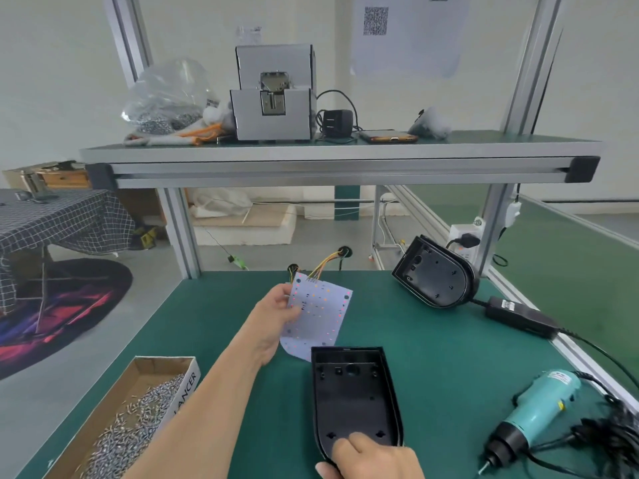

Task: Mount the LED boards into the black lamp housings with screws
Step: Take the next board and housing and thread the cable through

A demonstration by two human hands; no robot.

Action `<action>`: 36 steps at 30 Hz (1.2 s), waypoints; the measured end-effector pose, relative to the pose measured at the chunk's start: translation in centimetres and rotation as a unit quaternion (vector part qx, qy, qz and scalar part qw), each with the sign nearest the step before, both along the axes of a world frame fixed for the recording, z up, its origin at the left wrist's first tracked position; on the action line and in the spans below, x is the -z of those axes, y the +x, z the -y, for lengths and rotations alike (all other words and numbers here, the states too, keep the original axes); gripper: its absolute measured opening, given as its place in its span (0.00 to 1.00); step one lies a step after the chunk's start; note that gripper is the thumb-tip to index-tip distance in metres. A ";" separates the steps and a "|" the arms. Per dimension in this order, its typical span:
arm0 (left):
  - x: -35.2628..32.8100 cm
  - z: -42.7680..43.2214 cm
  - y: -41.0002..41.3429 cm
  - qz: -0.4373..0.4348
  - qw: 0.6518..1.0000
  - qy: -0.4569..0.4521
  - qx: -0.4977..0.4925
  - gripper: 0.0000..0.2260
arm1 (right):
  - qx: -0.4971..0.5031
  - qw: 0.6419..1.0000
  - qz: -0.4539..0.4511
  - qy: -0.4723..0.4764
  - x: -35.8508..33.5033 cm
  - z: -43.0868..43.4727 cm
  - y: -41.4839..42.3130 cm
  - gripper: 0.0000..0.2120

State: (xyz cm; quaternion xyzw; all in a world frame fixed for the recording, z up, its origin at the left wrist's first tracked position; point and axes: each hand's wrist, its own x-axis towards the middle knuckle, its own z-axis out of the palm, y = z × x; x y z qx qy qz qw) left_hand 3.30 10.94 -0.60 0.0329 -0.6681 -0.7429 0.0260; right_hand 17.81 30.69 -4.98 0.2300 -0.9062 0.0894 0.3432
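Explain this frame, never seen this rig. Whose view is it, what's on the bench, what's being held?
There is no robot here. A person works with bare hands, and the single picture comes from a wide-angle camera on their head, looking forward and down at a workbench.

The left hand holds a white LED board with coloured wires at its far end, lifted above the green mat. The right hand grips the near, rounded end of an open black housing, which lies on the mat with nothing mounted in it yet.

On the mat there are also a cardboard box of screws at the near left, a teal electric screwdriver at the right, and a second housing standing tilted at the back right. The shelf above carries other gear.
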 end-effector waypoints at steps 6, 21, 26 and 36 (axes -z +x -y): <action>-2.5 1.1 4.2 -0.115 0.991 0.001 0.067 0.10 | -0.063 0.926 0.062 -0.366 -2.3 -2.5 -1.1 0.07; -6.5 -1.2 9.9 -0.087 0.971 0.158 0.155 0.14 | -0.180 0.898 0.145 -0.375 -11.2 -1.1 -8.2 0.11; -4.8 -4.2 9.8 0.024 0.963 0.220 0.154 0.18 | -0.207 0.791 0.233 -0.526 -11.6 0.7 -6.3 0.17; -7.4 -2.8 10.6 -0.071 0.918 0.324 0.218 0.08 | -0.199 0.872 0.387 -0.223 -6.7 -1.8 -7.6 0.32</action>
